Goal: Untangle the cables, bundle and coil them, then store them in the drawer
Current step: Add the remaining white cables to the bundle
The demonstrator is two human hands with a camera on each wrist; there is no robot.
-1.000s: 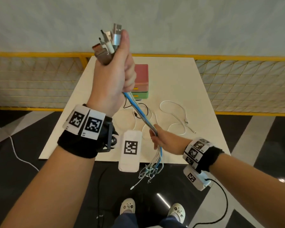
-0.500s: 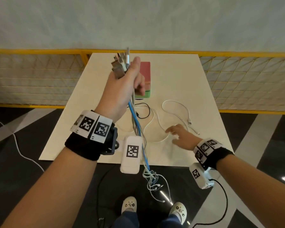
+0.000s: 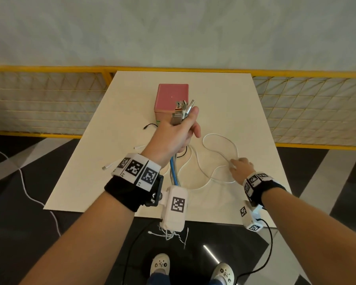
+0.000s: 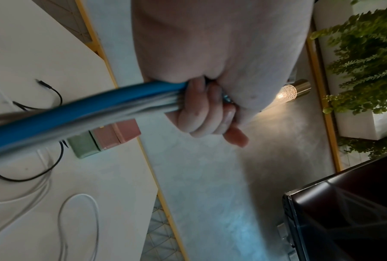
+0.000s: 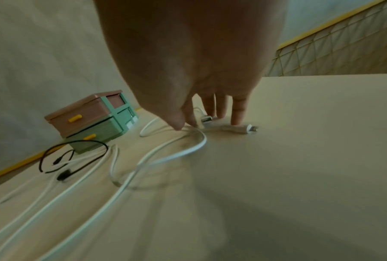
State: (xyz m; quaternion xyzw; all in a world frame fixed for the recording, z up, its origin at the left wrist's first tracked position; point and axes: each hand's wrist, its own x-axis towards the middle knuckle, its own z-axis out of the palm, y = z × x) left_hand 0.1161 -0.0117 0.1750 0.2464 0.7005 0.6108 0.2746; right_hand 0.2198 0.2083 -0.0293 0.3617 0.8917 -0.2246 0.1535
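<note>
Left hand (image 3: 174, 133): fist clamped round cable bundle (image 4: 76, 109); plugs protrude above thumb; blue and grey strands trail below wrist
Drawer unit (image 3: 171, 99): behind left hand; closed
Right hand (image 3: 240, 168): fingers (image 5: 238, 113) spread, tips on table (image 3: 224, 95); white cable (image 5: 172, 155) plugs lie at fingertips

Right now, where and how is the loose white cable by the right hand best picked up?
Probably at its plug end, which lies flat on the table beside the right hand. The rigid plug gives more to pinch than the thin, limp white cable. Come from above, thumb and forefinger on its two long sides. The left hand grips the cable bundle.
</note>
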